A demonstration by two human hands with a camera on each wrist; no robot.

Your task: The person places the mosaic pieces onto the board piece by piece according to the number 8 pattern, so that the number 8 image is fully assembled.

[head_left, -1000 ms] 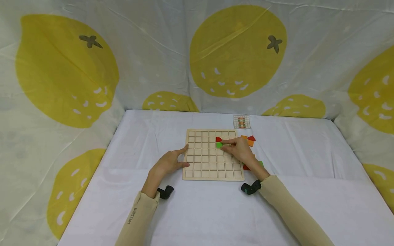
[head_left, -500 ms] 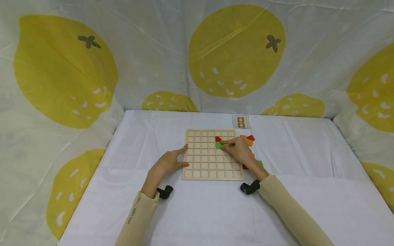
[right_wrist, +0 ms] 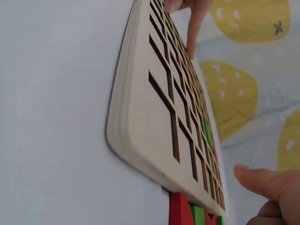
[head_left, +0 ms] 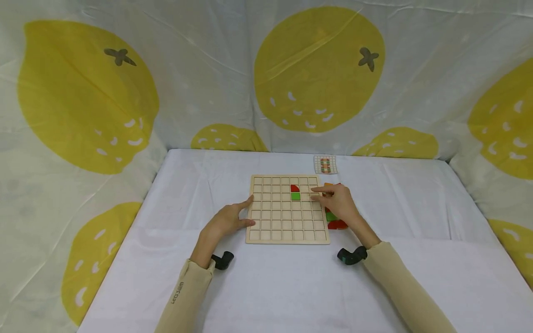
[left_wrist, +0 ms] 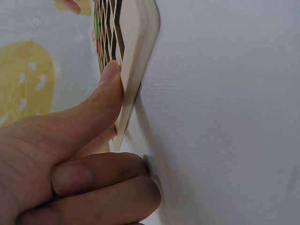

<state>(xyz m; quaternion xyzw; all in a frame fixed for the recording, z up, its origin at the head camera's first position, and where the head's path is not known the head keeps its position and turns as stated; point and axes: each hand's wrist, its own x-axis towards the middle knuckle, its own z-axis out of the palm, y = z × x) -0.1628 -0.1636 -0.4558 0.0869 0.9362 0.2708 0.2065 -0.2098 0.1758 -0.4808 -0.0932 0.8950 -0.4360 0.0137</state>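
Observation:
A square wooden grid board [head_left: 266,240] lies flat on the white table. In its upper right part sit a red piece with a rounded corner [head_left: 294,188] and a green square [head_left: 295,196], one above the other. My left hand [head_left: 226,220] touches the board's left rim, thumb on top and index finger spread along the edge, other fingers folded. My right hand [head_left: 339,202] hovers over the right rim, thumb and index finger apart, nothing between them. It partly covers loose red, green and orange pieces beside the board.
A small pattern card [head_left: 325,164] lies behind the board's right corner. Loose pieces, including a red one [head_left: 337,225] and a green one [head_left: 331,216], lie along the right side. Lemon-print cloth [head_left: 320,69] hangs behind and at the sides.
My right hand has let go of the green square, now in its cell, and moved right to the board's edge. The left hand stays in place.

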